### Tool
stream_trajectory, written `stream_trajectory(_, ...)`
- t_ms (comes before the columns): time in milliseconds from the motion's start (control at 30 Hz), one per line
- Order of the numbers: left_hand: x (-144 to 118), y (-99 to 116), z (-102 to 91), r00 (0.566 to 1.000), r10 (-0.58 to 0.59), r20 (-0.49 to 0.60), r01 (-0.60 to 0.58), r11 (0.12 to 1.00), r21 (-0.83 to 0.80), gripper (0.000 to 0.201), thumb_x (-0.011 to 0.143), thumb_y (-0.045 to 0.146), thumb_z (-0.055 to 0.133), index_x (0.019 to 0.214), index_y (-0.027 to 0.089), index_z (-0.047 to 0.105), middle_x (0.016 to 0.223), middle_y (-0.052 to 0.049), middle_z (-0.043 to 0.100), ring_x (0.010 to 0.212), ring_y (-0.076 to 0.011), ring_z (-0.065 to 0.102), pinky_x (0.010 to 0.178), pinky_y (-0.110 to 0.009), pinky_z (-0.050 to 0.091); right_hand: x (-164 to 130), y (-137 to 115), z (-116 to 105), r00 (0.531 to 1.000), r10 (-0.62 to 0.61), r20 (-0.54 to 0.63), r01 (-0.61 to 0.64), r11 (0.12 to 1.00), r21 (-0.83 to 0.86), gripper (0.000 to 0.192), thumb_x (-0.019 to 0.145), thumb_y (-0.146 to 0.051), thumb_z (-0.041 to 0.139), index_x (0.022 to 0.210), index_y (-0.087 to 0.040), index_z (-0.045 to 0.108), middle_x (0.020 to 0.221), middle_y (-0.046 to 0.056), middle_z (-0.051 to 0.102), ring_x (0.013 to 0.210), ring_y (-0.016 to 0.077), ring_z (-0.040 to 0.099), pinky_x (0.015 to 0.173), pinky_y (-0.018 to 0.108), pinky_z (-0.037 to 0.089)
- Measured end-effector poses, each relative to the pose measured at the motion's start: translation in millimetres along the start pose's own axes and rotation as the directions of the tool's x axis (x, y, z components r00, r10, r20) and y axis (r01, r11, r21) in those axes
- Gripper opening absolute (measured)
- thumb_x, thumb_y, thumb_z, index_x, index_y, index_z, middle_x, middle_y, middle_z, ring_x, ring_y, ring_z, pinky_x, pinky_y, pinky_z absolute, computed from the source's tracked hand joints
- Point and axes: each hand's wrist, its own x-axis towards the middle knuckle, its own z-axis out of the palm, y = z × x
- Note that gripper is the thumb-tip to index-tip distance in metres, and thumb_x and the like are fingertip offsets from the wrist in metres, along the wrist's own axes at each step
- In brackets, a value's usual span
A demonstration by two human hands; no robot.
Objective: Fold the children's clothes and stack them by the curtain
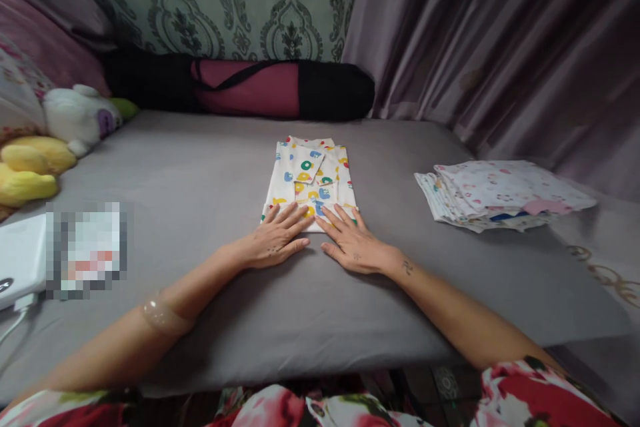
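Note:
A small white garment (280, 180) with colourful printed shapes lies partly folded on the grey sheet, its sleeve turned in over the middle. My left hand (277, 237) rests flat with fingers spread on the garment's near left edge. On the near right edge lies my right hand (354, 240), also flat with the fingers apart. Both palms reach past the cloth onto the sheet. Neither hand grips anything; the fingers cover part of the near fold.
A stack of folded printed cloths (500, 190) sits to the right. Plush toys (75, 117), a white device (23, 257) with a cable and a blurred-out item (93, 250) are on the left. A black and maroon long bag (250, 88) lies along the patterned wall.

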Motion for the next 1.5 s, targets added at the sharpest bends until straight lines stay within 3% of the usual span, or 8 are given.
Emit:
stream_trajectory(167,12,-1,-14.7,0.989,-0.072,-0.127,0.08,0.995,0.064,0.054,0.103,0.044,0.017,0.144,0.022,0.044,0.154,-0.008,0.037,0.146,-0.0245,0.025,0.119,-0.051,0.011,17,6,-11,0.993,-0.084,-0.087,0.08,0.995,-0.053,0.058,0.101,-0.049,0.021,0.151,-0.023,0.033,0.159,0.008,0.026,0.148,0.0293,0.011,0.118,0.06,0.003)
stream_trajectory(267,21,-5,-9.6,0.974,-0.06,-0.217,0.093,0.985,0.147,0.058,0.102,0.042,0.017,0.148,0.012,0.037,0.157,-0.014,0.028,0.148,-0.0248,0.016,0.12,-0.048,0.004,32,13,-13,0.972,-0.202,-0.123,0.187,0.975,-0.118,0.058,0.101,-0.045,0.028,0.152,-0.019,0.029,0.16,0.008,0.021,0.149,0.0251,0.005,0.12,0.053,-0.001)
stream_trajectory(400,24,-14,7.5,0.983,-0.074,-0.17,0.104,0.979,0.173,0.069,0.1,0.053,0.018,0.15,0.007,0.029,0.158,-0.017,0.025,0.149,-0.0252,0.014,0.121,-0.044,0.004,41,25,-4,0.951,-0.305,-0.044,0.301,0.95,-0.084,0.06,0.101,-0.041,0.029,0.154,-0.016,0.021,0.161,0.008,0.017,0.149,0.0224,0.007,0.121,0.048,0.004)
stream_trajectory(567,23,-18,13.9,0.989,-0.098,-0.108,0.114,0.982,0.15,0.074,0.099,0.057,0.015,0.152,0.007,0.025,0.158,-0.016,0.023,0.149,-0.0254,0.012,0.12,-0.046,0.008,41,32,6,0.949,-0.315,-0.035,0.314,0.949,-0.02,0.058,0.101,-0.039,0.027,0.155,-0.018,0.019,0.161,0.006,0.015,0.149,0.02,0.006,0.121,0.047,0.006)
stream_trajectory(767,24,-17,0.5,0.994,-0.095,-0.054,0.101,0.988,0.117,0.076,0.097,0.061,0.018,0.153,0.01,0.022,0.159,-0.015,0.019,0.149,-0.026,0.011,0.12,-0.046,0.009,43,33,-5,0.953,-0.303,0.012,0.302,0.952,0.04,0.057,0.101,-0.038,0.026,0.154,-0.02,0.021,0.161,0.004,0.017,0.149,0.0185,0.007,0.122,0.045,0.005)
stream_trajectory(933,22,-24,-7.3,0.991,-0.014,-0.134,0.031,0.992,0.121,0.071,0.098,0.06,0.021,0.154,0.017,0.021,0.16,-0.01,0.018,0.149,-0.0244,0.009,0.12,-0.045,0.005,46,44,-18,0.948,-0.316,-0.03,0.316,0.948,0.016,0.056,0.101,-0.037,0.029,0.154,-0.02,0.024,0.161,0.004,0.019,0.149,0.0187,0.006,0.122,0.046,0.001)
stream_trajectory(1233,21,-31,3.9,0.995,-0.011,-0.099,0.018,0.997,0.071,0.071,0.097,0.06,0.024,0.154,0.017,0.023,0.16,-0.011,0.021,0.149,-0.0231,0.013,0.121,-0.044,0.009,45,53,-6,0.944,-0.33,-0.01,0.33,0.944,-0.021,0.058,0.1,-0.036,0.03,0.154,-0.018,0.02,0.161,0.007,0.017,0.149,0.0174,0.01,0.121,0.045,0.007)
stream_trajectory(1500,0,-43,3.4,0.938,-0.233,-0.256,0.233,0.972,-0.031,0.061,0.101,0.047,0.016,0.151,0.016,0.029,0.158,-0.011,0.028,0.148,-0.0221,0.018,0.12,-0.047,0.014,63,33,-16,0.897,-0.439,-0.047,0.437,0.899,-0.036,0.057,0.099,-0.032,0.034,0.154,-0.021,0.023,0.161,0.005,0.018,0.149,0.0189,0.007,0.121,0.047,0.003)
